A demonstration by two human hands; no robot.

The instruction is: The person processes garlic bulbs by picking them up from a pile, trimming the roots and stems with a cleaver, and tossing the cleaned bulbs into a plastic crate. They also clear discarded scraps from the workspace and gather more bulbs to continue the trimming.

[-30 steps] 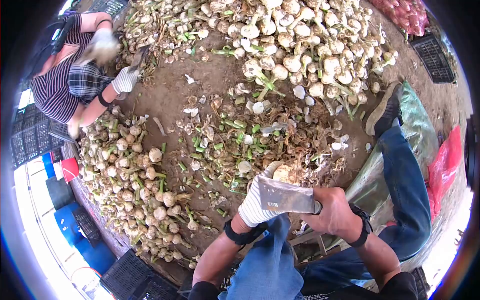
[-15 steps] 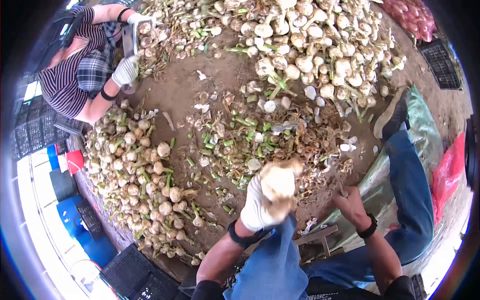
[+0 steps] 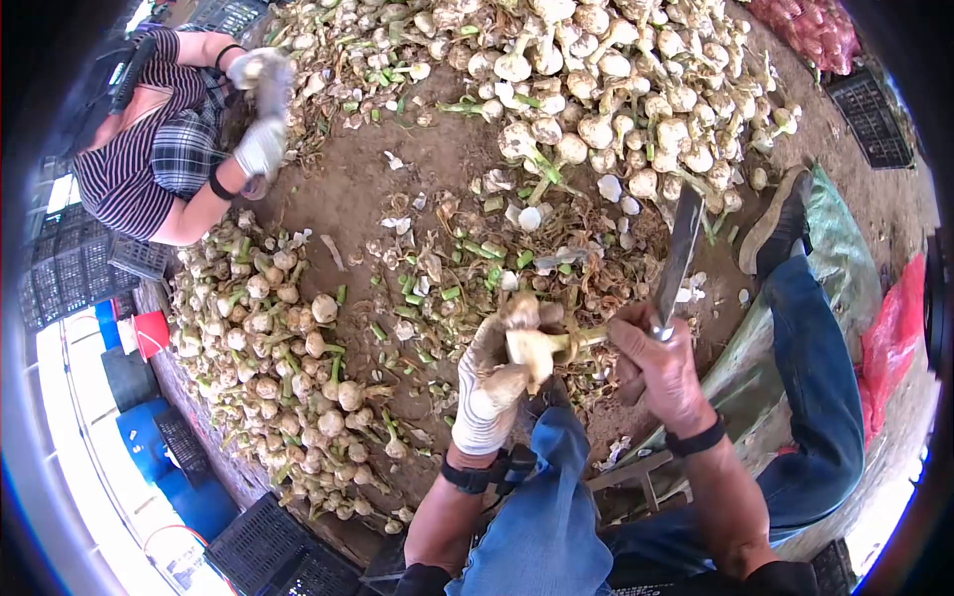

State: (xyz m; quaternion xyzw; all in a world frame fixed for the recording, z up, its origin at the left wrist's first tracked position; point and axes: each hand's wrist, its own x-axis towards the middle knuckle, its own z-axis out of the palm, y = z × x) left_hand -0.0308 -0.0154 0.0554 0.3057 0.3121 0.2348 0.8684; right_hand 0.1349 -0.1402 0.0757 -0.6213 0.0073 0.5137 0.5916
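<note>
My left hand (image 3: 482, 392), in a white glove, is closed around a garlic bulb (image 3: 532, 353), its pale side showing. The bulb's stem (image 3: 581, 340) points right, toward the fingers of my bare right hand (image 3: 661, 368). That hand grips a knife (image 3: 681, 248) whose broad blade stands up and away from me; its handle is mostly hidden in the fist. Below the bulb is my raised knee in blue jeans. Cut green stem pieces and dry peelings (image 3: 477, 248) litter the dirt floor just beyond both hands.
A large heap of garlic (image 3: 606, 89) lies ahead, and another pile (image 3: 288, 368) is at the left. At upper left a person (image 3: 149, 139) with gloved hands works. Black crates (image 3: 874, 119), a red net sack (image 3: 810, 30) and a green sheet (image 3: 835, 228) are at the right.
My right hand has risen and moved left, bringing the knife into clear view. The garlic bulb has turned and shifted slightly left, with its stem now pointing right.
</note>
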